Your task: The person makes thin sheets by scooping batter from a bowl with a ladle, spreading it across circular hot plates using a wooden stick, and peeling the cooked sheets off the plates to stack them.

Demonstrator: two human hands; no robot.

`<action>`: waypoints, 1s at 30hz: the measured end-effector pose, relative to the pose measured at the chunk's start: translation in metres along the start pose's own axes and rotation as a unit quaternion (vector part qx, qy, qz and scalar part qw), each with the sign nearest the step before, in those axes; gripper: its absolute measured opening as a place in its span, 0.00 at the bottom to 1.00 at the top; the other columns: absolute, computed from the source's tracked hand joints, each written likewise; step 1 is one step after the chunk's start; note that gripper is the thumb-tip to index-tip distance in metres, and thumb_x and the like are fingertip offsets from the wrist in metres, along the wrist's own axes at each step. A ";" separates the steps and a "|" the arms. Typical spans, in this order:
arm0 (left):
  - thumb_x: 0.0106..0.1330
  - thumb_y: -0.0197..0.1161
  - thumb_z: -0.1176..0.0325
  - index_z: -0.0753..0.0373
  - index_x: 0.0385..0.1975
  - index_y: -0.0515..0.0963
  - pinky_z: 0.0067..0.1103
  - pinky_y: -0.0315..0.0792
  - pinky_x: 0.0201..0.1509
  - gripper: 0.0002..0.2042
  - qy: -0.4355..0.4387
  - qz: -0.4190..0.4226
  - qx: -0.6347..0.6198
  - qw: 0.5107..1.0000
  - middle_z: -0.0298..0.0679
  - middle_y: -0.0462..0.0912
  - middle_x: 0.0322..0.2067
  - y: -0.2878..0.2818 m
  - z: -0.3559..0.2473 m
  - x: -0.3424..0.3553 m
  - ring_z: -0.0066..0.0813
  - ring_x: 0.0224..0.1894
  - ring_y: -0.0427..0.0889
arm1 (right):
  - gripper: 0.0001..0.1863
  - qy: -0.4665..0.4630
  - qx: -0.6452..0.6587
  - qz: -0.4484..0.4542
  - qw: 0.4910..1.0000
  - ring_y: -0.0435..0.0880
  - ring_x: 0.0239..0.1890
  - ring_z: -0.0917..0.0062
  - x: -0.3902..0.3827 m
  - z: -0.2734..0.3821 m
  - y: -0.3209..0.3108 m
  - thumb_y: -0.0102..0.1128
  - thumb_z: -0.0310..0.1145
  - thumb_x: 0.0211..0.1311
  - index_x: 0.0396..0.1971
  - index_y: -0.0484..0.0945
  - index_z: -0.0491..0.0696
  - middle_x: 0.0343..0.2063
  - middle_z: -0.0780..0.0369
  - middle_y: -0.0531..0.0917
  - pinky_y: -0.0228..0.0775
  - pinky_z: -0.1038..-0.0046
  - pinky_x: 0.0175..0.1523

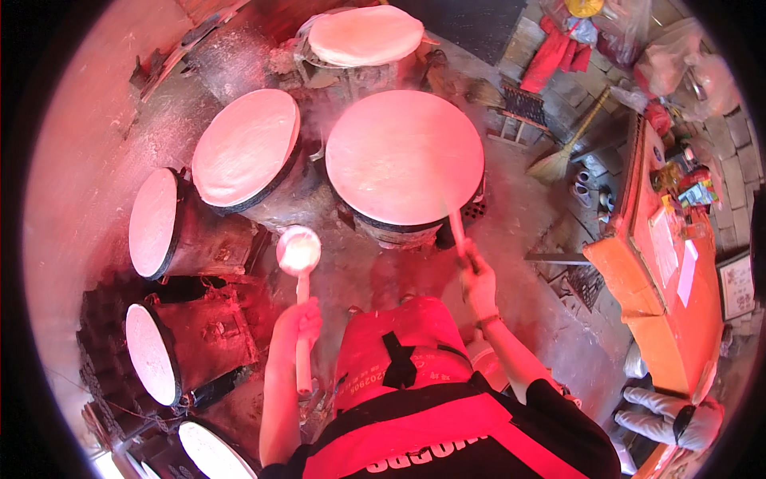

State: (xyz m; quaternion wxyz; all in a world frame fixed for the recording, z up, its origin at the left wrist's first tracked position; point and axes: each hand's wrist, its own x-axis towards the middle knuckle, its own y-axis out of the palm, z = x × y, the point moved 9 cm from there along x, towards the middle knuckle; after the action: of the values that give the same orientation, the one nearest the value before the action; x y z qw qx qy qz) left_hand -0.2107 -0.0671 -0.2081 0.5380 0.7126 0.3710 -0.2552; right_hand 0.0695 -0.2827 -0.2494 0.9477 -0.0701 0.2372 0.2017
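My left hand [298, 322] is closed round the handle of a ladle [302, 351], whose round bowl holds pale batter and hangs beside the griddles. My right hand [479, 281] grips a thin stick-like tool [456, 225]. Its far end reaches over the right edge of the large round griddle [383, 233] in front of me, and blurs there, so I cannot tell whether it touches. A smooth pale layer of batter [391, 156] covers that griddle's top. Another coated round griddle [247, 148] stands just left of it.
More coated griddles curve round my left, among them a low one [153, 223] and another [152, 355]. A further griddle [365, 36] stands at the back. To the right are an orange-covered table [678, 343] with packages, a broom [554, 164] and a small rack [523, 112]. Steam hazes the air.
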 end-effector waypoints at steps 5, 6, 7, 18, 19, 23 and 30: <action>0.64 0.49 0.79 0.67 0.33 0.63 0.11 0.54 0.12 0.03 0.002 -0.053 -0.261 0.964 0.31 0.62 0.18 -0.070 0.029 -0.027 0.15 0.14 0.59 | 0.24 -0.178 -0.365 0.272 0.872 0.80 0.44 0.76 -0.059 -0.009 0.085 0.57 0.32 0.59 0.56 0.69 0.47 0.46 0.61 0.80 0.69 0.78 0.48; 0.64 0.49 0.79 0.67 0.33 0.63 0.11 0.54 0.12 0.03 0.018 -0.056 -0.273 0.960 0.31 0.62 0.18 -0.076 0.029 -0.033 0.15 0.14 0.59 | 0.25 -0.195 -0.409 0.331 0.828 0.81 0.45 0.73 -0.074 0.000 0.116 0.57 0.35 0.59 0.57 0.68 0.47 0.47 0.57 0.79 0.69 0.76 0.50; 0.64 0.50 0.79 0.67 0.34 0.64 0.11 0.54 0.13 0.03 0.014 -0.048 -0.317 0.947 0.32 0.62 0.19 -0.074 0.032 -0.036 0.16 0.15 0.59 | 0.25 -0.205 -0.410 0.347 0.818 0.81 0.45 0.73 -0.072 0.003 0.141 0.57 0.35 0.59 0.57 0.68 0.47 0.47 0.57 0.79 0.69 0.76 0.50; 0.64 0.53 0.74 0.66 0.37 0.66 0.09 0.52 0.14 0.05 0.196 -0.087 -0.316 0.924 0.31 0.64 0.21 -0.156 -0.056 -0.068 0.14 0.16 0.58 | 0.12 -0.582 -0.443 0.335 0.594 0.79 0.27 0.58 -0.048 0.079 0.470 0.58 0.36 0.49 0.33 0.72 0.48 0.25 0.53 0.76 0.71 0.60 0.32; 0.64 0.54 0.73 0.65 0.36 0.67 0.09 0.51 0.14 0.05 0.213 -0.107 -0.281 0.930 0.30 0.64 0.21 -0.167 -0.073 -0.068 0.13 0.15 0.58 | 0.21 -0.606 -0.432 0.311 0.591 0.80 0.26 0.61 -0.047 0.092 0.493 0.59 0.37 0.48 0.44 0.71 0.49 0.28 0.55 0.76 0.72 0.61 0.30; 0.64 0.54 0.72 0.62 0.34 0.67 0.10 0.50 0.14 0.04 0.236 -0.131 -0.218 0.938 0.29 0.64 0.21 -0.199 -0.136 -0.065 0.12 0.14 0.56 | 0.24 -0.604 -0.547 0.294 0.499 0.81 0.28 0.64 0.001 0.079 0.557 0.59 0.44 0.51 0.49 0.72 0.51 0.32 0.56 0.77 0.73 0.64 0.32; 0.64 0.54 0.73 0.62 0.33 0.66 0.09 0.49 0.15 0.03 0.195 -0.129 -0.226 0.946 0.29 0.63 0.21 -0.227 -0.226 -0.046 0.11 0.15 0.56 | 0.12 -0.406 -0.465 0.295 0.729 0.82 0.33 0.68 0.102 0.195 0.575 0.57 0.30 0.53 0.38 0.77 0.44 0.28 0.57 0.81 0.73 0.66 0.39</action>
State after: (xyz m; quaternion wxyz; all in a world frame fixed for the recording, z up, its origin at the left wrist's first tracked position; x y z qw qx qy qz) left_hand -0.4280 0.1706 -0.2382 0.5644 0.5545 0.6052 -0.0875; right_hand -0.0052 0.3203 -0.1480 0.6951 -0.3403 -0.2846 0.5657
